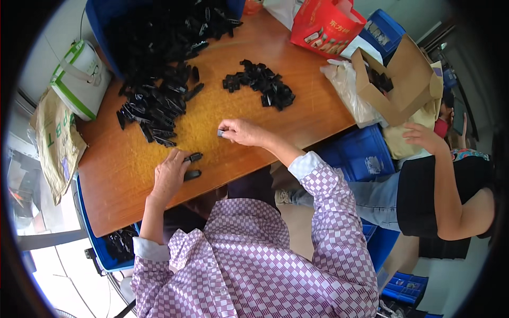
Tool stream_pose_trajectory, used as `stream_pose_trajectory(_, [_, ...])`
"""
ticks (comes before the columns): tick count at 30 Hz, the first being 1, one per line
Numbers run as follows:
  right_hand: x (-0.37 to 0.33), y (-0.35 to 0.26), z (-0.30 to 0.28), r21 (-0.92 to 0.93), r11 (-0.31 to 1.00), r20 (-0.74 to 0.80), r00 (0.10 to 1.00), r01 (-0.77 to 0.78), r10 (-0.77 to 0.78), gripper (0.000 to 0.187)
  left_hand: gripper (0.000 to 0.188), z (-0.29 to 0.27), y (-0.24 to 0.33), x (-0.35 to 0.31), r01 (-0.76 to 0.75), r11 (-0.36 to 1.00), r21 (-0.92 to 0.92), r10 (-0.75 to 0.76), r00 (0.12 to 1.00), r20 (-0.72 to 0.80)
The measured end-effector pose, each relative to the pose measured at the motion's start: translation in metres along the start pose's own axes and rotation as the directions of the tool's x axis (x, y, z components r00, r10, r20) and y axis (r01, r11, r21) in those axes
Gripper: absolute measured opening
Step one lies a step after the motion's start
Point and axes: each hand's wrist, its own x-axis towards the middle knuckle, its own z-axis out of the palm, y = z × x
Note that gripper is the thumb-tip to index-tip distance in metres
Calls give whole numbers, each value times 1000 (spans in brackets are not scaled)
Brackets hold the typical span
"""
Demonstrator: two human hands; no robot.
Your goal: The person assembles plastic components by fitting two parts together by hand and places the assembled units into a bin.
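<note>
My left hand (169,174) is over the near part of the wooden table (114,199), its fingers closed on the end of a small elongated black plastic part (196,157). A second such part (192,175) lies beside my thumb, toward the table's near edge. Farther right, my right hand (241,132) pinches a small dark square piece (220,133) between thumb and fingers, apart from the left hand. Beyond my left hand spreads a heap of elongated black plastic parts (159,106). A smaller pile of short black pieces (265,85) sits beyond my right hand.
A blue bin (98,32) at the far left spills black parts onto the table. A white-green container (82,79) stands left. At the far right are a red bag (326,29) and an open cardboard box (408,79). Another person (445,191) is at the right, near blue crates (355,156).
</note>
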Motion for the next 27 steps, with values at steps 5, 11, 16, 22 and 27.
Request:
stream_pose_trajectory(5, [19,16,-9,171,985,-29,1000,16,-11,25,18,-9,0,2,-9,1000,-3,9,1000,6])
stream_pose_trajectory(11, [15,31,-8,165,986,-63,998,33,-23,24,21,-2,-11,12,-58,998,-2,58,998,-20])
stream_pose_trajectory(16, [8,2,-12,-495,843,-218,910,209,-353,19,22,-10,-13,-3,10,1000,8,-9,998,-65])
stream_pose_trajectory(22, [5,-24,-1,-451,835,-121,905,316,-408,21,24,-5,-28,-12,74,997,33,-71,994,-87])
stream_pose_trajectory(27, [6,-58,29,-418,777,18,859,471,-511,21,21,-3,-31,-16,40,998,-38,-44,991,-125])
